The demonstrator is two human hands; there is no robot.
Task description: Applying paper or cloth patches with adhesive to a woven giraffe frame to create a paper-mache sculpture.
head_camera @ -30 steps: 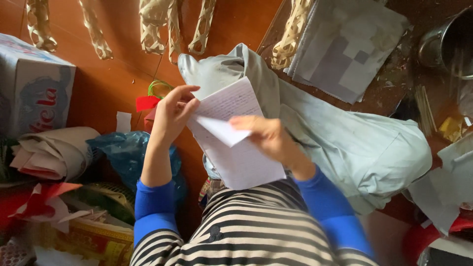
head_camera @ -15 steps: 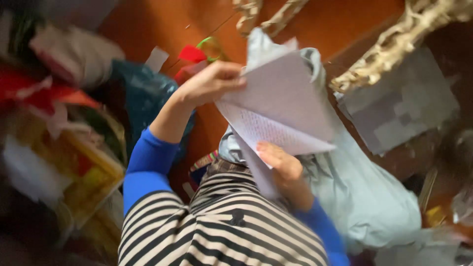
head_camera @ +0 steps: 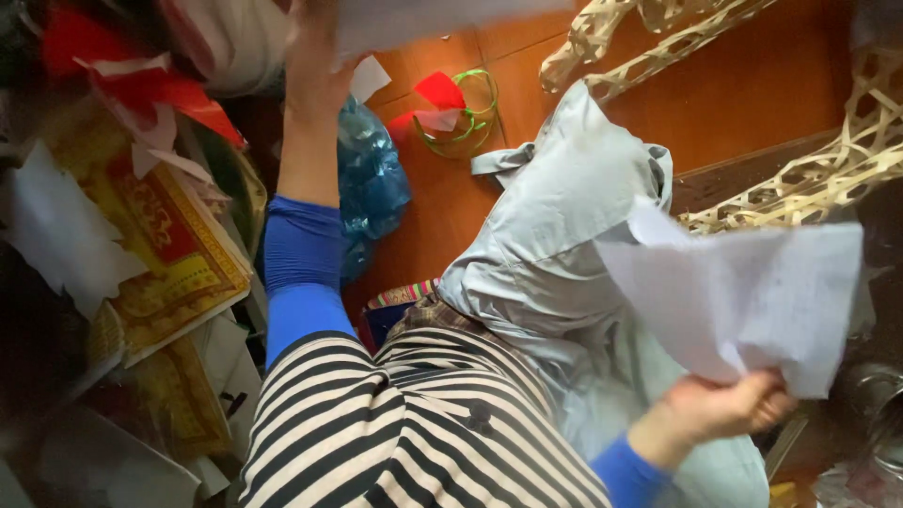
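My left hand [head_camera: 313,58] is stretched far out to the upper left, shut on a white sheet [head_camera: 442,17] that runs off the top edge. My right hand [head_camera: 726,406] is low on the right, near my striped top [head_camera: 395,433]. It grips several white paper sheets [head_camera: 752,293] by their lower edge, and the sheets fan upward over a pale grey-green garment [head_camera: 555,235] on the wooden floor. Blue sleeves cover both forearms.
A heap of red and gold printed papers [head_camera: 160,245] and torn white scraps fills the left side. A crumpled blue plastic bag [head_camera: 372,183] lies by my left arm, with red scraps and a green cord loop [head_camera: 461,108] beyond. Woven bamboo strips [head_camera: 809,179] lie on the right.
The two hands, which held the papers together in front of me, have parted. The left one has gone up and left with one sheet, the right one down and right with the rest.
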